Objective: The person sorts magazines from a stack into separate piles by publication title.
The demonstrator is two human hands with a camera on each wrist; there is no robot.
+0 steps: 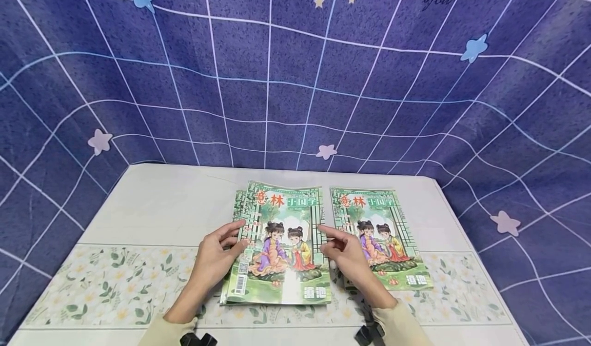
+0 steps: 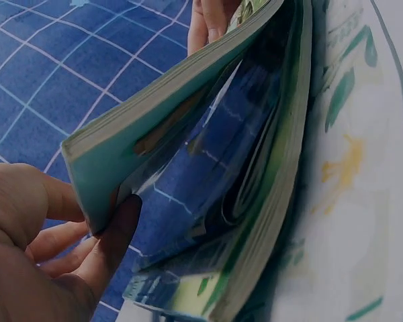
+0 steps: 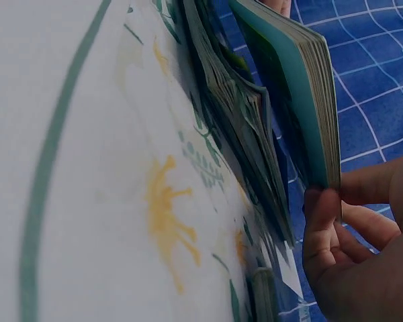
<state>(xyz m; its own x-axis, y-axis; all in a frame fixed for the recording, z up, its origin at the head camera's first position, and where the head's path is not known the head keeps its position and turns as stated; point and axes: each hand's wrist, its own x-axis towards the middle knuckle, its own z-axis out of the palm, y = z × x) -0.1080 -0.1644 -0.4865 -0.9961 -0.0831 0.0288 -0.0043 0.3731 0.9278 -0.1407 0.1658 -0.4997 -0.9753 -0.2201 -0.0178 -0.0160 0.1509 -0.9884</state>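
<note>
- Your left grip [image 1: 219, 253] and right grip [image 1: 347, 253] pinch opposite edges of the top magazine [image 1: 286, 241]
- It's above the lower magazine [image 1: 237, 208], left of the other magazine [image 1: 408, 265] on the desk [image 1: 171, 202]
- Two covers read red 意林, then 小国学
- Far backdrop [image 1: 295, 115] says "You"

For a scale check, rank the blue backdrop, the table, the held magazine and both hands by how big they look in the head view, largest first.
1. Blue backdrop
2. Table
3. Held magazine
4. Left hand and right hand: too alike to rank.
</note>
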